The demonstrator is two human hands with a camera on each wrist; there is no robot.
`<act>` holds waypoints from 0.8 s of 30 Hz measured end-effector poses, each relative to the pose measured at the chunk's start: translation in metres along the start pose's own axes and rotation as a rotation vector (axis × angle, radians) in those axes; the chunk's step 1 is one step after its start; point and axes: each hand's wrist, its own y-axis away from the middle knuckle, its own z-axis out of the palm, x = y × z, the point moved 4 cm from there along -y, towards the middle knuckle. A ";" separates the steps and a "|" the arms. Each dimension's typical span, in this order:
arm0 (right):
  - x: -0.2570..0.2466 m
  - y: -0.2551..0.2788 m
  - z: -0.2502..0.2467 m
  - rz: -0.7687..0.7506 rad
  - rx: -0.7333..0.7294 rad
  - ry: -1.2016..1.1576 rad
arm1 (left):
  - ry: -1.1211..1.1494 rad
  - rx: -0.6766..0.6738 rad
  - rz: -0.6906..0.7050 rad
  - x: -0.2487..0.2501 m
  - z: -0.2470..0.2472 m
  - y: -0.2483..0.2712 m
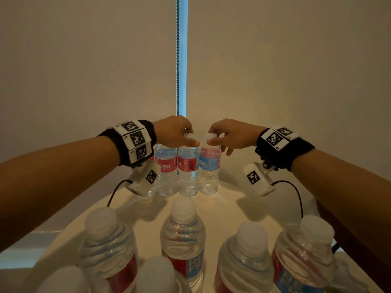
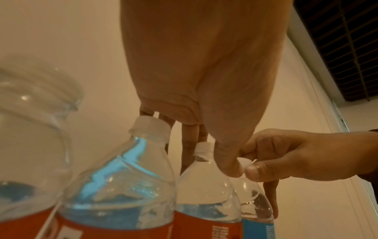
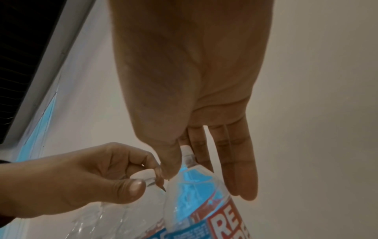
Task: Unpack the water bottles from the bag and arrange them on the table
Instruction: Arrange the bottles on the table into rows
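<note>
Head view showed both my hands far out over the white table [image 1: 228, 210], at the back row of water bottles. My left hand [image 1: 173, 132] pinched the white cap of the middle bottle [image 1: 188, 172] between thumb and curled fingers. My right hand [image 1: 230, 135] pinched the cap of the right bottle [image 1: 209, 170] in the same way, with the thumb below the cap and one finger hanging loose beside the neck. The two thumbs were almost touching each other between the two caps. Both bottles stood upright on the table, side by side and touching, and a third bottle [image 1: 166, 168] stood just beside them on the left, partly behind my left wrist.

From the left wrist camera, my left thumb [image 2: 227, 161] lay on the neck of one bottle, and my right hand [image 2: 296, 155] closed on the next cap. From the right wrist camera, my right thumb [image 3: 169, 160] pressed on the cap while the other fingers [image 3: 239, 161] reached straight down behind the bottle.

Nearer to me, five more bottles [image 1: 184, 235] stood upright on the table, well apart from my hands. I could not see the bag.
</note>
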 end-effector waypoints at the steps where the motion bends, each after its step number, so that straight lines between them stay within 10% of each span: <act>1: 0.000 0.000 0.000 -0.001 -0.003 -0.005 | 0.005 0.002 0.002 0.000 0.000 0.000; 24: 0.016 0.042 -0.018 0.041 0.143 -0.135 | 0.159 0.173 -0.048 -0.003 -0.053 0.062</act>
